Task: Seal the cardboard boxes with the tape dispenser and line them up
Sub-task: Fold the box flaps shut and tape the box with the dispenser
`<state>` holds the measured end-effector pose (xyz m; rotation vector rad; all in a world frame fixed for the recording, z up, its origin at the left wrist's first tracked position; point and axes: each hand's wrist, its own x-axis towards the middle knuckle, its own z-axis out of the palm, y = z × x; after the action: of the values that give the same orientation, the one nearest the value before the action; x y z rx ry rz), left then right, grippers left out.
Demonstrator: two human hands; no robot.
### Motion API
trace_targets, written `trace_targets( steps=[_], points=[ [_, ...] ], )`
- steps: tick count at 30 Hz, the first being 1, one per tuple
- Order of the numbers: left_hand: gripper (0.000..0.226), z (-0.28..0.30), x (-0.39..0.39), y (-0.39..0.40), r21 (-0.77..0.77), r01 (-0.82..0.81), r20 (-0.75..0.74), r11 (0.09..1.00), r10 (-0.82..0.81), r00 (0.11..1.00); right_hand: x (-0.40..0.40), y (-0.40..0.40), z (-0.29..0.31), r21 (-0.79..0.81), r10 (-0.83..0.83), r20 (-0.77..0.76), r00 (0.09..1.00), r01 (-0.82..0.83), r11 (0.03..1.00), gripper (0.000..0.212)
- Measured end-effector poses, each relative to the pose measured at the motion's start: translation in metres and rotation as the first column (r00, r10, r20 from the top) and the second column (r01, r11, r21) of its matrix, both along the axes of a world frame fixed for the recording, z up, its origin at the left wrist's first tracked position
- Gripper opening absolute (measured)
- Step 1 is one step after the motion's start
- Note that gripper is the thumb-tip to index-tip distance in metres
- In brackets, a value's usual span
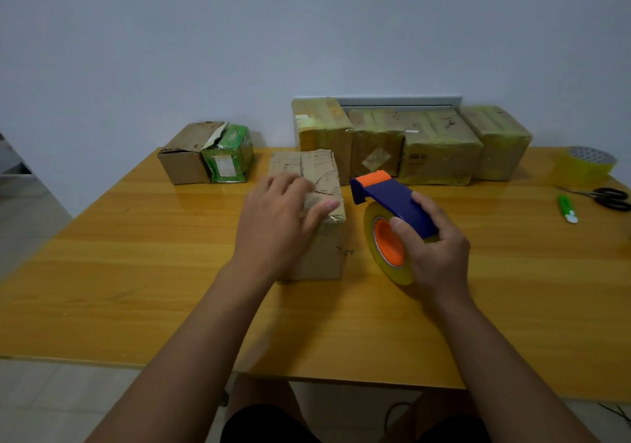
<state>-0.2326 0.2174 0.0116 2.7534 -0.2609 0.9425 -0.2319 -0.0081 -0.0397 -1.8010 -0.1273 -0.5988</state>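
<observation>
We rest our left hand (280, 213) flat on top of the box (312, 217) at the middle of the worktop (136, 272), fingers fairly straight and spread over its far-left part, pressing rather than clutching. Our right hand (433, 248) has its grip wrapped around the blue handle of the dispenser (392, 217), thumb against the orange hub, with the yellow tape roll hanging below and the orange-tipped cutter end pointing far and left. The dispenser sits just right of the box, close beside it but apart, as far as we can tell. The box's long axis runs near to far, and a seam appears to run the same way along its top, so we judge the tape should be laid along that line, the right hand crossing left over the box to reach it. Four taped boxes (409, 145) stand in a row at the far edge, right of centre; two more boxes (205, 155) sit at far left, one with a flap open. A spare roll (585, 166), scissors (607, 196) and a green cutter (566, 208) lie at the far right.
</observation>
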Motion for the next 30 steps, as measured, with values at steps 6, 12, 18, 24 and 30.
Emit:
trace_targets(
  steps=[6, 12, 18, 24, 30],
  points=[
    [0.055, -0.021, 0.006, 0.002, 0.112, 0.053, 0.114, 0.992, -0.066, 0.991, 0.001, -0.001, -0.003, -0.003, 0.010, 0.022, 1.000, -0.010, 1.000, 0.058],
    [0.058, -0.020, 0.003, 0.001, 0.072, 0.065, 0.137, 0.995, -0.075, 0.988, 0.002, -0.001, -0.004, 0.011, 0.016, 0.031, 0.999, -0.016, 1.000, 0.054],
    [0.056, -0.021, -0.001, -0.009, 0.020, -0.001, 0.143, 1.000, -0.002, 0.990, 0.002, -0.001, -0.006, 0.004, 0.011, 0.060, 0.998, -0.011, 1.000, 0.053],
    [0.057, -0.022, 0.002, -0.022, 0.007, -0.118, 0.131, 0.993, 0.116, 0.985, 0.002, -0.002, -0.007, -0.002, 0.016, 0.074, 0.997, -0.016, 1.000, 0.052],
    [0.058, -0.024, 0.001, -0.014, -0.006, -0.049, 0.121, 0.999, 0.049, 0.991, 0.001, -0.002, -0.008, 0.002, 0.017, 0.069, 0.997, -0.017, 1.000, 0.052]
  ],
)
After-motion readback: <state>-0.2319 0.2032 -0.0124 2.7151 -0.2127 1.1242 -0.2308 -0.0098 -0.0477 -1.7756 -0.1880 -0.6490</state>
